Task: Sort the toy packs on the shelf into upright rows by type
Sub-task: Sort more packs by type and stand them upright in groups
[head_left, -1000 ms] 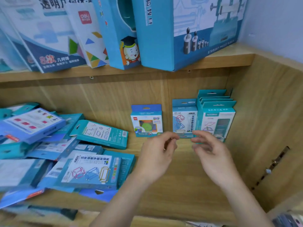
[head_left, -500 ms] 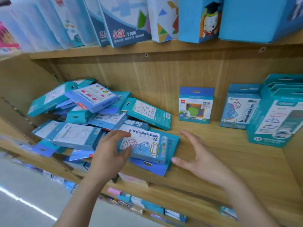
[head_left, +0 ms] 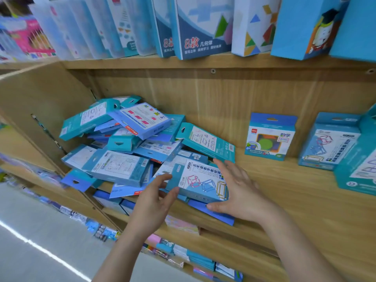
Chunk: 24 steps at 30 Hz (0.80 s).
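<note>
Subject item: 1 frame-model pack (head_left: pixel 200 183), a flat light-blue cardboard box printed with 3 coloured wire-frame solids. It lies face up, slightly tilted, on the near right edge of the heap (head_left: pixel 122 147), at the front of the wooden shelf (head_left: pixel 295 192).

Left hand (head_left: pixel 156 200): palm turned inward, fingers gently curved. The thumb lies at the pack's left end and the forefinger against its near left corner. Whether the 2 have closed on the card cannot be told.

Right hand (head_left: pixel 240 194): spread, fingers straight and fanned past the pack's right end. The thumb is stretched along the near edge, over a darker blue pack (head_left: pixel 221 217) that lies underneath. No curl round the pack.

Heap: flat rectangular hang-tab packs in teal and blue, overlapping at all angles and reaching to the left side panel (head_left: pixel 40 102). 1 teal pack (head_left: pixel 207 142) printed with line shapes slopes down just behind the right fingers.

Right of the heap, well apart from it, 1 blue pack (head_left: pixel 270 137) stands upright against the back panel. Next come an upright frame pack (head_left: pixel 327 145) and a teal row (head_left: pixel 358 169), cut off by the picture's edge.

Above: tall boxes (head_left: pixel 199 27), glossy, standing on the upper shelf.
</note>
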### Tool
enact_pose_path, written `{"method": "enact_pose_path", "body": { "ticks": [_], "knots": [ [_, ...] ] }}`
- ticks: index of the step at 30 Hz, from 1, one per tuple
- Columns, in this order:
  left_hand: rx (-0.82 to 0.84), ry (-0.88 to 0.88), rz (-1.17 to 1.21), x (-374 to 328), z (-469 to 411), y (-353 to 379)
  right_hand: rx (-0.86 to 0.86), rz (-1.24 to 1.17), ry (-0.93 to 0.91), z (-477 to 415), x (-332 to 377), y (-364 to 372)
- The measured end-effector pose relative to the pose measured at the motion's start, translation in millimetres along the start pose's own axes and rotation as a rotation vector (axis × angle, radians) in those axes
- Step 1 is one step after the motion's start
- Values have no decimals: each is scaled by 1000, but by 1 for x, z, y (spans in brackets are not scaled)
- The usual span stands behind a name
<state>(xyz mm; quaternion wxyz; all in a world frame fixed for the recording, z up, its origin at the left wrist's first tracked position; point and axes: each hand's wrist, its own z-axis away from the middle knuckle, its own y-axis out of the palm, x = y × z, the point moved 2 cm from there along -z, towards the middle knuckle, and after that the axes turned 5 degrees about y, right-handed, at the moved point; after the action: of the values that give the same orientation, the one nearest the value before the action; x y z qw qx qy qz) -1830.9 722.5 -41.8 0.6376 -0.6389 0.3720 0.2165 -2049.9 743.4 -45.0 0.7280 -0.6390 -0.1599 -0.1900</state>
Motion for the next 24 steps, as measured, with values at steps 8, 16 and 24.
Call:
{"method": "enact_pose_path", "body": {
  "ticks": [8, 16, 24],
  "knots": [
    [18, -152, 486, -8, 0, 2, -114, -100, 18, -7, 4, 4],
    [60, -113, 781, -43, 8, 21, -399, -306, 45, 8, 24, 7],
    [-207, -8, 720, -47, 1, -6, -298, -572, -23, 3, 32, -8]
  ]
}}
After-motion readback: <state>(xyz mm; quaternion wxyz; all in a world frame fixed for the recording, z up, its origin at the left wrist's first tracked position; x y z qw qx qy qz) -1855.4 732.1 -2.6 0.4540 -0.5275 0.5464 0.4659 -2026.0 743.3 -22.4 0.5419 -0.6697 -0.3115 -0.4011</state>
